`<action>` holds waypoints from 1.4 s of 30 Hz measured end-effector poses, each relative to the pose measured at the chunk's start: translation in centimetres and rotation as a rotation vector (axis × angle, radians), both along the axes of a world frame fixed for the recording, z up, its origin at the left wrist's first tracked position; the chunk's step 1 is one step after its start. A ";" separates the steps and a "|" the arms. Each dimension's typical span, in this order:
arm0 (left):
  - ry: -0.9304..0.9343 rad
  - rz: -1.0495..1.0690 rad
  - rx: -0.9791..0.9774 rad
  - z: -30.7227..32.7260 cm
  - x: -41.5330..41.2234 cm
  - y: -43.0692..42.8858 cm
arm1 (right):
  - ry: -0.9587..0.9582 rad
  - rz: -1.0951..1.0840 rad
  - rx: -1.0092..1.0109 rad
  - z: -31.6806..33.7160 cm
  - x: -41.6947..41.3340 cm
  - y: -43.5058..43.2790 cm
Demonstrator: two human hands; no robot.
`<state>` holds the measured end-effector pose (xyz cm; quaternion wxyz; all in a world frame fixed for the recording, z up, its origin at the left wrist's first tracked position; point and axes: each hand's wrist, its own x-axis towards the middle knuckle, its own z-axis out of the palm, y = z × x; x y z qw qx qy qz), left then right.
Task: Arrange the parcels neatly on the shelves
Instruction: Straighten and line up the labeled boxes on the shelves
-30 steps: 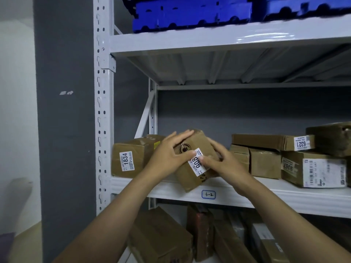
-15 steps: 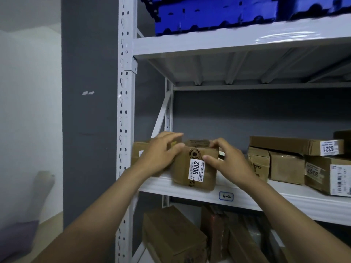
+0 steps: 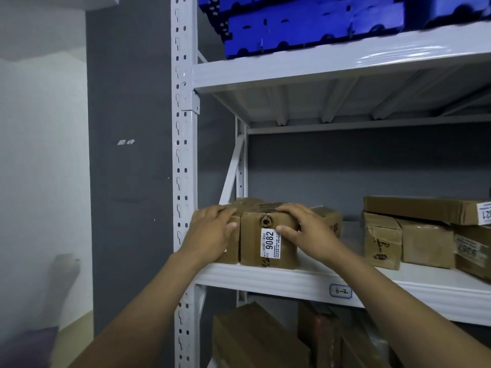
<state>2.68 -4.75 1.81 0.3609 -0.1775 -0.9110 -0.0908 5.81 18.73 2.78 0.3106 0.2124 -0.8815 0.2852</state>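
Observation:
A brown cardboard parcel labelled 9082 [image 3: 255,243] stands upright at the front left of the white middle shelf [image 3: 292,281]. My right hand [image 3: 305,227] lies over its top right corner, fingers on the top and thumb on the front face. My left hand [image 3: 212,229] rests flat against the neighbouring brown parcel [image 3: 231,251] at the shelf's left end, covering most of it. A third small parcel [image 3: 329,219] sits behind my right hand.
More brown parcels [image 3: 425,235] are stacked at the right of the same shelf. Blue plastic crates [image 3: 305,19] fill the shelf above. Several parcels [image 3: 255,341] lie on the lower shelf. A white perforated upright [image 3: 183,155] and grey wall bound the left side.
The 9082 parcel went from tilted in both hands to standing upright on the shelf beside the left parcel. My left hand shifted onto the left parcel; my right hand moved onto the 9082 parcel's top.

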 end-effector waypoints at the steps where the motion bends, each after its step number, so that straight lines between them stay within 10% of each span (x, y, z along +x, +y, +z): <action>1: -0.005 -0.004 0.011 0.0 0.2 0.0 | -0.004 0.004 -0.008 0.0 -0.1 0.0; 20: 0.094 -0.146 -0.080 4.6 3.1 11.7 | 0.134 -0.480 0.556 3.3 3.2 11.1; 28: -0.159 -0.066 -0.060 2.8 -2.1 23.8 | -0.050 -0.273 0.607 2.4 3.7 18.5; 42: -0.221 -0.045 0.501 -0.8 -4.2 26.3 | -0.004 -0.167 0.497 1.0 2.0 22.9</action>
